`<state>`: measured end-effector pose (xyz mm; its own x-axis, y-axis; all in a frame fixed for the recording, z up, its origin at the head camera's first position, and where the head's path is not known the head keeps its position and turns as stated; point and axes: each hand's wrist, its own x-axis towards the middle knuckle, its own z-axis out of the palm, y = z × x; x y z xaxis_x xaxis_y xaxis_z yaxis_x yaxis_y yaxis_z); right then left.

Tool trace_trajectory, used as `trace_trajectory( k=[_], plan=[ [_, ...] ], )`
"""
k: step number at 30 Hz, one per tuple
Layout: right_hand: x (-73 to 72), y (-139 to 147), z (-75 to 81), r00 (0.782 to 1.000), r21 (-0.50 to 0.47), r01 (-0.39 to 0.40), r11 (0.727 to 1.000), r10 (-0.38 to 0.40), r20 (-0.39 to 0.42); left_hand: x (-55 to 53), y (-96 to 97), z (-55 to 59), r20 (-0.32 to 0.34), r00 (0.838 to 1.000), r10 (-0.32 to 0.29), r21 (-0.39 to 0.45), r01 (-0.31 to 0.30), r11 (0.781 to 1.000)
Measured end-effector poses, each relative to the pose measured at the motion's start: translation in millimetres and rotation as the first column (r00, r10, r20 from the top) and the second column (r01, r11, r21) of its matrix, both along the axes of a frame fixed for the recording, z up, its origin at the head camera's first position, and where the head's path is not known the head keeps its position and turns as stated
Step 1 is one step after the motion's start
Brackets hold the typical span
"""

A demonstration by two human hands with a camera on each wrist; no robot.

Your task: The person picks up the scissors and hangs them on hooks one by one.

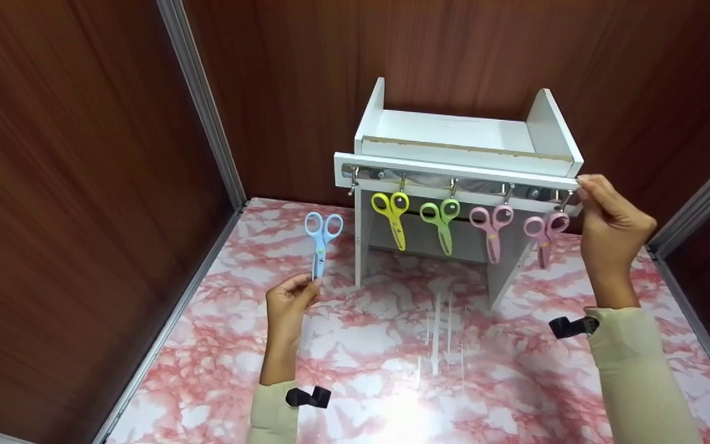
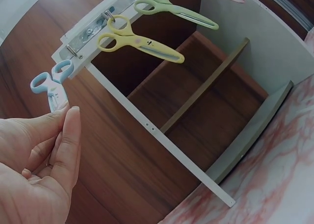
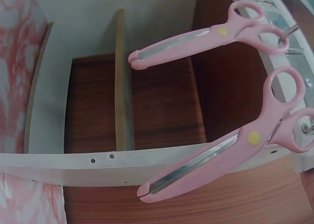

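My left hand (image 1: 290, 302) pinches a pair of light blue scissors (image 1: 320, 251) by the blade end, handles up. The handle loops stand left of and below the bare leftmost hook (image 1: 353, 182) of a white hook rail (image 1: 453, 170). From the other hooks hang yellow scissors (image 1: 396, 228), green scissors (image 1: 445, 233), pink scissors (image 1: 493, 240) and a second pink pair (image 1: 543, 239), blades down. At the rail's right end, my right hand (image 1: 617, 228) grips the corner between thumb and fingers; the right wrist view shows both pink pairs (image 3: 211, 167) but not that hand.
The rail runs along the front of a white shelf unit (image 1: 453, 128) with raised sides, standing on a red-and-white marbled surface (image 1: 367, 345). Brown wood-grain panels (image 1: 293, 92) enclose the back and sides, with metal strips (image 1: 201, 98) at the corners.
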<state>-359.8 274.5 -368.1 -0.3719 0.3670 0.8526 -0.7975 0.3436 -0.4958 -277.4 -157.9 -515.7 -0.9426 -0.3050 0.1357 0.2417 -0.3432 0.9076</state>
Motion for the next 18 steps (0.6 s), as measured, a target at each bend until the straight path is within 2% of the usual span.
trace_trajectory(
  k=[8,12,18],
  plan=[
    [-0.2,1.5,-0.2,1.000,0.022,0.018,1.000,-0.018,0.009,-5.0,5.9,7.3,-0.025,1.000,-0.016,0.020,0.017,1.000],
    [0.8,1.6,-0.7,0.999,0.031,0.031,0.999,-0.032,0.015,-7.5,8.3,11.2,-0.015,1.000,-0.015,0.016,0.015,1.000],
    [0.9,1.8,0.0,0.999,0.035,0.030,0.999,-0.031,0.014,-12.5,11.3,17.7,-0.016,0.999,-0.043,0.034,0.044,0.998]
  ],
)
